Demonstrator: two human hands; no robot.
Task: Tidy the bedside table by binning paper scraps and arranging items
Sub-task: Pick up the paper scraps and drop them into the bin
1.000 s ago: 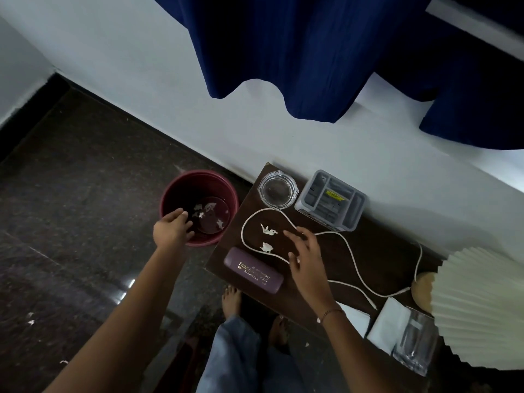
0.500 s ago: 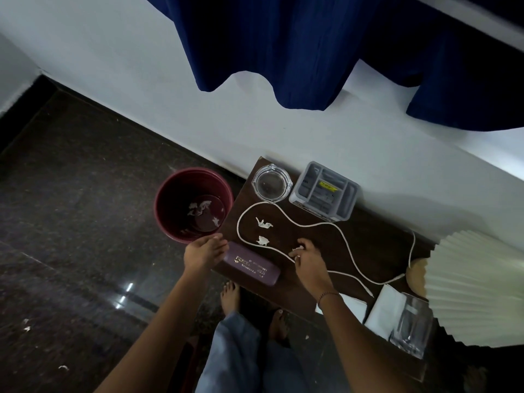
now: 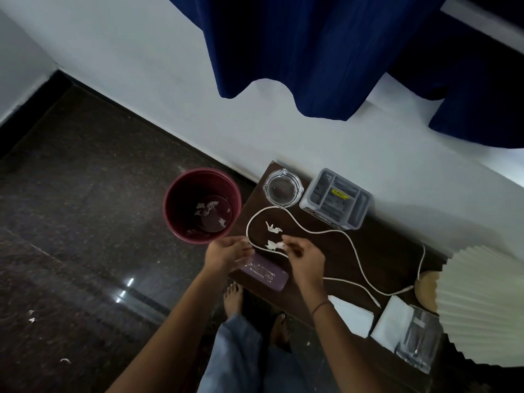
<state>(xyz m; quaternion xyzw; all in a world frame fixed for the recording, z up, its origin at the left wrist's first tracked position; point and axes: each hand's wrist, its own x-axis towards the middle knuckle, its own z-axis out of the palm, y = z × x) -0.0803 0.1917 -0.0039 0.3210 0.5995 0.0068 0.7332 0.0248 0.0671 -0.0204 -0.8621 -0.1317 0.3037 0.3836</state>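
Note:
Two white paper scraps lie on the dark wooden bedside table, inside a loop of white cable: the far scrap and the near scrap. My right hand pinches the right end of the near scrap, which still touches the table. My left hand is open and cupped, palm up, at the table's left edge, just left of the cable loop and over the end of a purple case. A maroon bin stands on the floor left of the table, with a few scraps in it.
A glass ashtray and a grey organiser tray stand at the table's back by the wall. White napkins, a drinking glass and a pleated lampshade fill the right. Scraps lie on the floor. My bare feet are under the table edge.
My left hand came from the bin's rim to the table's left edge and turned palm up. My right hand slid left across the cable to the near scrap.

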